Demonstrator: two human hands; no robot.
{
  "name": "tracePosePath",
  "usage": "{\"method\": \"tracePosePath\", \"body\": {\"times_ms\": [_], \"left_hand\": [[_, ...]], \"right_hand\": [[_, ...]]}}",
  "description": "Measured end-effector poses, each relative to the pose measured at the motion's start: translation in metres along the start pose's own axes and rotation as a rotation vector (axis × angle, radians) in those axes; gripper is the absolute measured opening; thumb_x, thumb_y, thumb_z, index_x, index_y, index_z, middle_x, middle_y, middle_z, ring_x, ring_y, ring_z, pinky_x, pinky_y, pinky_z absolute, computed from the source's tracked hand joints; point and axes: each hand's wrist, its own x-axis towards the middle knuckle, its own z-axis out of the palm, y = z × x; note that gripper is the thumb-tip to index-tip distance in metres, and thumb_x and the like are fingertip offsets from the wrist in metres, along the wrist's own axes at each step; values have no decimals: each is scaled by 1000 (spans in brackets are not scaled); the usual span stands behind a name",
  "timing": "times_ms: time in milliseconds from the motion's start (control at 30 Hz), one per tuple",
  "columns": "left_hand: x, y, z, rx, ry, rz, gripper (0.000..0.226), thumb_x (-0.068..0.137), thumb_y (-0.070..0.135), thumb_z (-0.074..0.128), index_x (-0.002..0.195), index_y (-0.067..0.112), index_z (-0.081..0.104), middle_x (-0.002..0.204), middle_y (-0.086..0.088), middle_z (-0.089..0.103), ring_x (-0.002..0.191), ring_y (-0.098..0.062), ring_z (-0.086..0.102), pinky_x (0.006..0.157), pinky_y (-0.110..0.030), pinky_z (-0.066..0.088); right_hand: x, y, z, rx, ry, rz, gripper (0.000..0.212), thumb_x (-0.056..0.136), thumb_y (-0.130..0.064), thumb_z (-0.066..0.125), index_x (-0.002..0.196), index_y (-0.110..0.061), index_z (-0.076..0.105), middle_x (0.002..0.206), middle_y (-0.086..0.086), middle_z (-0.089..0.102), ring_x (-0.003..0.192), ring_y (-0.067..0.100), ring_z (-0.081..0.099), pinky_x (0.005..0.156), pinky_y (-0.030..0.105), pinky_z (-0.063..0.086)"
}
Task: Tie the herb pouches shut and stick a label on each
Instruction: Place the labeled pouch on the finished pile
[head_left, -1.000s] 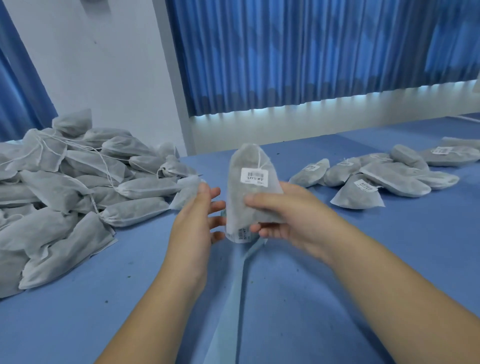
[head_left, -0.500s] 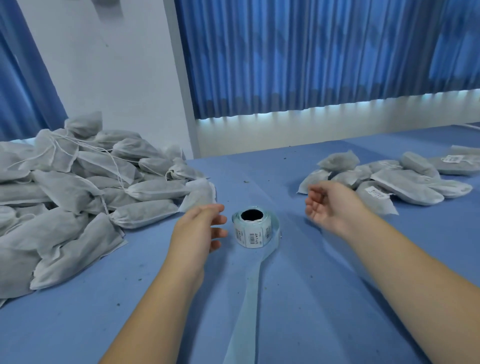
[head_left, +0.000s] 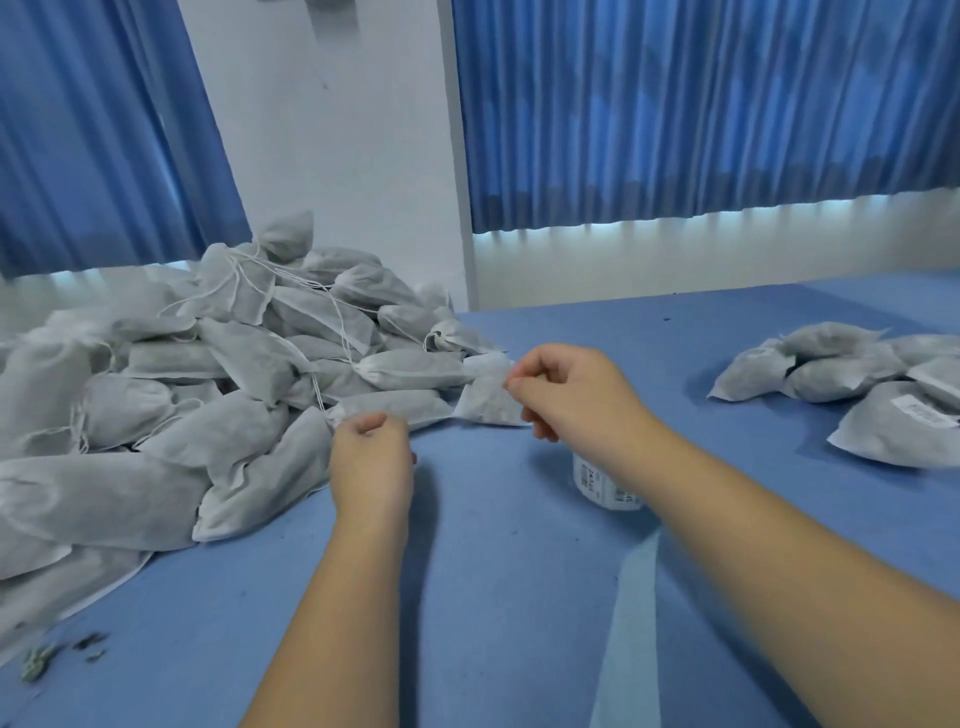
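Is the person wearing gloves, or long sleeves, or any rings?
No. The left hand and right hand are bare: no gloves, rings or watch show. The left forearm and right forearm are bare too; no sleeve is in view.

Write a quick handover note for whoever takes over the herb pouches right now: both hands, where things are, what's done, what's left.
The right hand pinches the top edge of one pouch at the near edge of the big pile.
The left hand has its fingers curled at the mouth of a neighbouring pouch; whether it holds anything is unclear.
The label roll stands on the table behind the right forearm, its backing strip trailing toward the person.
Done: the small heap at right, a label showing on at least one.
Left: the big pile, no labels visible.
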Motion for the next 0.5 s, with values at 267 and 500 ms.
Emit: {"method": "tracePosePath", "body": {"times_ms": [267, 500], "left_hand": [[17, -9, 0, 2, 49, -7, 60, 73, 27, 50, 133, 32, 49, 113, 1, 60, 103, -32, 65, 95, -45, 52], [30, -9, 3, 23, -26, -23, 63, 89, 11, 52, 150, 19, 37, 131, -2, 56, 64, -15, 57, 78, -37, 55]], "right_hand": [[-18, 21, 19, -257, -242, -100, 19, 84, -16, 60, 70, -28, 65, 51, -16, 56, 54, 4, 55, 69, 38, 55], [-19, 24, 17, -211, -226, -104, 18, 84, -18, 61, 70, -29, 66, 51, -14, 56, 53, 5, 56, 69, 42, 58]]}}
